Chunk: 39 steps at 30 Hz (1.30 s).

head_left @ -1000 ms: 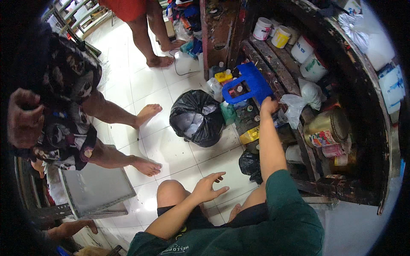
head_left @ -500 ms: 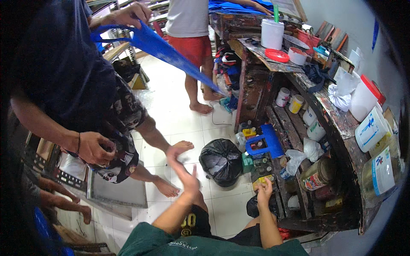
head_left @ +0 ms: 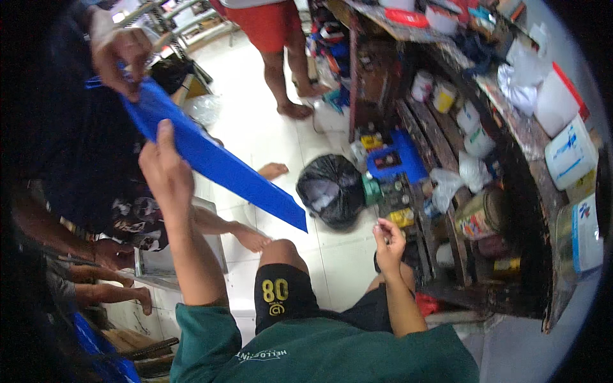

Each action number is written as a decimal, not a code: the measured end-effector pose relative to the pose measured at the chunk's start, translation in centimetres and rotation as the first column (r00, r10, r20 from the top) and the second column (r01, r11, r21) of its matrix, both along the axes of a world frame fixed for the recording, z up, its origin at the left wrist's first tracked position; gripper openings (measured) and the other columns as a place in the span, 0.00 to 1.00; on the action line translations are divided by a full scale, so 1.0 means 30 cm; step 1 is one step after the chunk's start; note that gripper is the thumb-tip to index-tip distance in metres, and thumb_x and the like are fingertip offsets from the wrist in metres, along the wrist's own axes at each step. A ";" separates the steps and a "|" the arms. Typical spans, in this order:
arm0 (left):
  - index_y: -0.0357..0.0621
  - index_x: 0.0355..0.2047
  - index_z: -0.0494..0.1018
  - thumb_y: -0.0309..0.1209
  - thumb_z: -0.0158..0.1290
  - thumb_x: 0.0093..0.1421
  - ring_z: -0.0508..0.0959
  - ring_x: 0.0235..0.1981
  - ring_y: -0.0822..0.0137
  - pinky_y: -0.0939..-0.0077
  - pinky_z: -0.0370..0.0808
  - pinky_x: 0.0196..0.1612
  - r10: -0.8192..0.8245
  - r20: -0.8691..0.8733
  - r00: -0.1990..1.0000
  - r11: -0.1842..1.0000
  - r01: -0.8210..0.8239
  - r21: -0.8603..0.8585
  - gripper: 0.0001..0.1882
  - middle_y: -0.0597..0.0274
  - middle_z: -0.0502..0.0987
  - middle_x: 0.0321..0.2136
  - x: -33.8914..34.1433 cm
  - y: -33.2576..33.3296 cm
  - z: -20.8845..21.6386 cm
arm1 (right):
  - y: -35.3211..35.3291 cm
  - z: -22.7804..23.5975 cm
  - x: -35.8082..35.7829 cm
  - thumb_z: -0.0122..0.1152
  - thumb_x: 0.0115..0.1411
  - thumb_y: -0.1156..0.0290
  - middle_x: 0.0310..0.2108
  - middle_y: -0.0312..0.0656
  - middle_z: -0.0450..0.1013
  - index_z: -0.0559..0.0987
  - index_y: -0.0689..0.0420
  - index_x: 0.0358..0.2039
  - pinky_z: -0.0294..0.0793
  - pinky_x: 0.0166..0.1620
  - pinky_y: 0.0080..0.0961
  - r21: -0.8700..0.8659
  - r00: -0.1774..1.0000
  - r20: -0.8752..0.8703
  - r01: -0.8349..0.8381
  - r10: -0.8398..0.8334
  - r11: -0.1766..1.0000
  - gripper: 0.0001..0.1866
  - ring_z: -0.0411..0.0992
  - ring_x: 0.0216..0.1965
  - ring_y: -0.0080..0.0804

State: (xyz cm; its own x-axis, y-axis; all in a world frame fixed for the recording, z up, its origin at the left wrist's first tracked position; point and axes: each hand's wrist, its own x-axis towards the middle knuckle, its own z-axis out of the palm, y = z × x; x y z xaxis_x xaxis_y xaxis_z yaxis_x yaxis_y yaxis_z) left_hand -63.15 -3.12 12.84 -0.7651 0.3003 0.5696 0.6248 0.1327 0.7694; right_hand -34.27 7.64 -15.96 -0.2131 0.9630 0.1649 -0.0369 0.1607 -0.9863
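Observation:
A flat blue bag (head_left: 220, 167) with a cut-out handle slants across the left of the view, its lower end above the floor. Another person's hand (head_left: 121, 54) grips its upper end. My left hand (head_left: 167, 172) is on the bag's near edge just below that hand; the thumb lies over the blue face and the other fingers are partly hidden. Over my right thigh, my right hand (head_left: 391, 247) is raised with loosely bent fingers, and I see nothing held in it. A second blue bag (head_left: 408, 159) lies by the shelf.
A black garbage bag (head_left: 331, 191) stands on the tiled floor ahead. To the right, a stained wooden shelf (head_left: 440, 175) bears tubs, jars and plastic bags. The person with the bag stands close on my left; another in red shorts (head_left: 265, 22) stands farther off.
The blue bag has come down toward me, still in the other person's hand. My left hand has moved up and left onto it. My view has shifted, and my right fingers are more bent.

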 end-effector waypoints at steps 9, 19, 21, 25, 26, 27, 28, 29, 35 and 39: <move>0.28 0.35 0.67 0.48 0.34 0.66 0.74 0.33 0.64 0.72 0.72 0.37 -0.190 0.402 0.896 0.894 -0.011 0.448 0.28 0.50 0.73 0.31 0.266 0.153 -0.551 | -0.249 0.233 -0.115 0.52 0.58 0.65 0.53 0.48 0.64 0.62 0.63 0.56 0.61 0.54 0.30 -0.142 0.781 -0.003 -0.619 0.625 0.773 0.27 0.63 0.54 0.33; 0.33 0.56 0.55 0.37 0.40 0.62 0.62 0.55 0.53 0.63 0.56 0.58 -0.470 0.179 0.864 0.818 0.503 -0.280 0.26 0.44 0.62 0.53 0.437 -0.043 -0.909 | -0.126 0.262 -0.377 0.51 0.55 0.81 0.40 0.44 0.70 0.62 0.62 0.49 0.70 0.44 0.22 -0.170 0.838 -0.432 -0.438 0.332 0.883 0.20 0.70 0.39 0.26; 0.33 0.57 0.55 0.36 0.47 0.58 0.63 0.55 0.52 0.61 0.59 0.56 -0.629 0.182 0.756 0.737 0.654 -0.169 0.29 0.44 0.63 0.53 0.416 -0.090 -0.894 | -0.111 0.344 -0.322 0.49 0.55 0.82 0.40 0.43 0.70 0.59 0.61 0.52 0.70 0.44 0.22 -0.177 0.819 -0.447 -0.475 0.359 0.862 0.23 0.70 0.39 0.25; 0.36 0.54 0.59 0.53 0.41 0.55 0.66 0.51 0.56 0.61 0.65 0.51 -0.676 0.688 -0.263 0.679 0.140 0.720 0.36 0.49 0.66 0.50 0.358 -0.130 -0.919 | -0.029 0.385 -0.194 0.49 0.54 0.83 0.44 0.46 0.70 0.52 0.58 0.59 0.70 0.46 0.25 -0.218 0.858 -0.357 -0.460 0.368 0.861 0.32 0.70 0.42 0.27; 0.36 0.54 0.60 0.57 0.39 0.55 0.67 0.50 0.57 0.61 0.67 0.50 -0.677 0.613 -0.407 0.678 -0.021 0.735 0.38 0.50 0.67 0.50 0.319 -0.152 -0.930 | -0.016 0.369 -0.159 0.48 0.54 0.83 0.45 0.47 0.70 0.51 0.58 0.60 0.70 0.46 0.25 -0.262 0.885 -0.328 -0.422 0.331 0.868 0.33 0.70 0.43 0.28; 0.37 0.53 0.61 0.62 0.38 0.54 0.68 0.49 0.58 0.62 0.68 0.49 -0.665 0.608 -0.433 0.683 -0.025 0.730 0.41 0.51 0.68 0.49 0.274 -0.178 -0.943 | 0.002 0.332 -0.121 0.48 0.55 0.83 0.46 0.47 0.70 0.50 0.57 0.61 0.70 0.47 0.26 -0.309 0.907 -0.288 -0.392 0.307 0.866 0.33 0.70 0.43 0.29; 0.38 0.53 0.62 0.66 0.36 0.53 0.69 0.48 0.59 0.62 0.70 0.47 -0.652 0.633 -0.417 0.691 0.018 0.723 0.43 0.52 0.69 0.48 0.219 -0.206 -0.967 | 0.018 0.257 -0.086 0.47 0.55 0.83 0.46 0.47 0.70 0.49 0.57 0.61 0.70 0.47 0.26 -0.353 0.924 -0.248 -0.366 0.291 0.861 0.34 0.70 0.44 0.29; 0.37 0.50 0.65 0.60 0.42 0.55 0.73 0.43 0.58 0.60 0.70 0.47 -0.665 0.656 -0.356 0.656 0.142 0.742 0.38 0.53 0.72 0.45 0.152 -0.238 -1.047 | 0.030 0.170 -0.053 0.47 0.55 0.84 0.46 0.47 0.69 0.48 0.57 0.62 0.70 0.47 0.26 -0.394 0.940 -0.206 -0.335 0.273 0.856 0.34 0.70 0.44 0.30; 0.32 0.45 0.69 0.25 0.54 0.53 0.76 0.32 0.69 0.76 0.73 0.36 -0.414 0.848 0.330 0.529 0.846 -0.071 0.18 0.55 0.77 0.32 0.121 0.019 -1.096 | -0.014 -0.248 0.052 0.42 0.56 0.86 0.47 0.48 0.69 0.55 0.57 0.57 0.65 0.50 0.27 -0.430 0.995 0.078 0.093 -0.066 0.898 0.28 0.68 0.46 0.30; 0.35 0.44 0.71 0.19 0.50 0.49 0.76 0.30 0.68 0.76 0.73 0.35 -0.580 0.718 0.385 0.411 0.899 -0.150 0.19 0.55 0.77 0.31 0.193 0.229 -1.227 | -0.004 -0.363 0.151 0.41 0.56 0.87 0.50 0.50 0.66 0.53 0.56 0.57 0.62 0.54 0.30 -0.434 0.947 0.005 0.291 -0.321 0.853 0.28 0.65 0.49 0.33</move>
State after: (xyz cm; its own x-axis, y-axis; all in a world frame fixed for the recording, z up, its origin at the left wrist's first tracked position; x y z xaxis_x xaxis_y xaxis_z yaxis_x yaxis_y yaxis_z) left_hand -57.36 3.74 -23.97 -0.1435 0.9677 -0.2072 0.1997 0.2334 0.9517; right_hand -29.75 7.53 -26.85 0.1004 0.9576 -0.2700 -0.1214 -0.2576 -0.9586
